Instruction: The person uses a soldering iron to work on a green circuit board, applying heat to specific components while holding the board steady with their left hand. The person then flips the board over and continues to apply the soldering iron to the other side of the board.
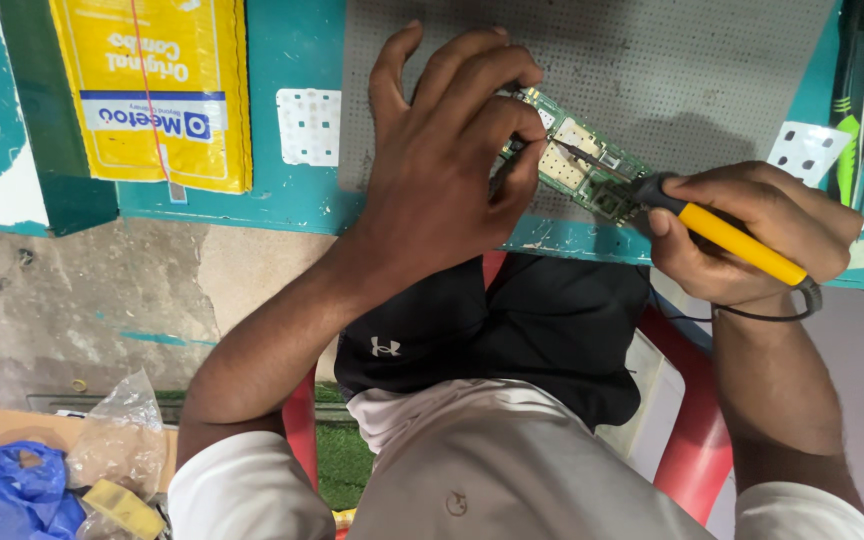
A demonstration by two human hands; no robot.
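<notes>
Left hand [442, 150] pinches circuit board [577, 160] beneath fingers | right hand [752, 235] closed around soldering iron [722, 232], tip on board

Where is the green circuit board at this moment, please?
In the head view, the green circuit board lies on the grey mat, between the left hand and right hand.

One view only for you, from the camera on your head, facing steeply down past your chest and lap onto the near edge of the teal workbench [292, 205]. It sits close: your forearms fill the middle, the grey mat [672, 60] runs off the top. Floor [72, 300] shows lower left; nothing overlaps another view.
</notes>
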